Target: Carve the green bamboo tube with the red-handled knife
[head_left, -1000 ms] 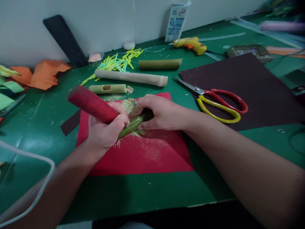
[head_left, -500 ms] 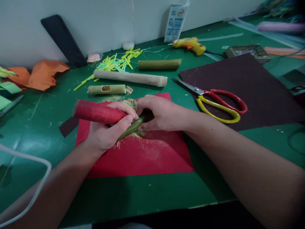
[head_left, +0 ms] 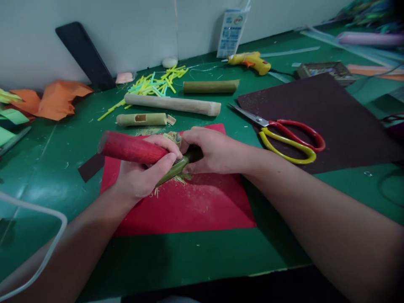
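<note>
A thick red-handled tool [head_left: 132, 148] lies slanting in my left hand [head_left: 140, 176], whose thumb and fingers close round its front end. Its working end sits against a green bamboo piece [head_left: 173, 171] and is mostly hidden by my fingers. My right hand [head_left: 216, 151] grips the far part of that bamboo, thumb below and fingers above. Beneath both hands is a red sheet [head_left: 189, 216], dusted with pale shavings [head_left: 180, 179]. Just beyond it lie a short bamboo tube [head_left: 126, 120] with a cut-out window and a longer pale bamboo stick [head_left: 172, 103].
Scissors [head_left: 277, 132] with red and yellow handles rest partly on a dark sheet [head_left: 334, 122] at right. Behind are a yellow glue gun [head_left: 251, 62], another bamboo piece [head_left: 211, 86] and yellow-green strips [head_left: 151, 86]. A black phone-like slab [head_left: 85, 54] leans on the wall.
Both hands keep their grip on the tool and the bamboo, almost in the same place. The red handle has shifted very slightly; the view itself moved a little.
</note>
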A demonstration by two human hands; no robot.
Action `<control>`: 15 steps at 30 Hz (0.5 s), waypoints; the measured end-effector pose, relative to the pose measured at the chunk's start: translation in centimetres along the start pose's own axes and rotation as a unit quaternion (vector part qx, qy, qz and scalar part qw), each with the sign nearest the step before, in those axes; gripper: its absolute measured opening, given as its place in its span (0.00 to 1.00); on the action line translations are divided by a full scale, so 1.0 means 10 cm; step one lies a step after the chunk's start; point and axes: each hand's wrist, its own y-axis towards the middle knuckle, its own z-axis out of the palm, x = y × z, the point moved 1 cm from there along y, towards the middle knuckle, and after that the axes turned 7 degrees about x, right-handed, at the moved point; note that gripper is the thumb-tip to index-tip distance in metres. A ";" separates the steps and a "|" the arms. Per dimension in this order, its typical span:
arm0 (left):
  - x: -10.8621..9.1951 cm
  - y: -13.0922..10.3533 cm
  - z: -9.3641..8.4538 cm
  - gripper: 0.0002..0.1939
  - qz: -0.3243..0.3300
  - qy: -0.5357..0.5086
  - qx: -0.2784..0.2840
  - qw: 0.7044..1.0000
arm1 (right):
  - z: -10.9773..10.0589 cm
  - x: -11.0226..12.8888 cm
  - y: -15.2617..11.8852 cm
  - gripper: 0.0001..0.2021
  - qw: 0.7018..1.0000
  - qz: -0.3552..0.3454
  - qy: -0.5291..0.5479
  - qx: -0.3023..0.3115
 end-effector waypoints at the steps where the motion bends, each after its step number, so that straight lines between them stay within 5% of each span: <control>1: 0.00 0.00 0.00 0.05 0.000 0.002 0.001 1.000 | 0.00 0.00 0.00 0.10 1.000 0.000 0.000 0.001; 15: 0.02 -0.01 0.00 0.05 -0.032 -0.029 0.006 0.999 | 0.00 0.01 0.00 0.10 1.000 0.003 -0.004 -0.001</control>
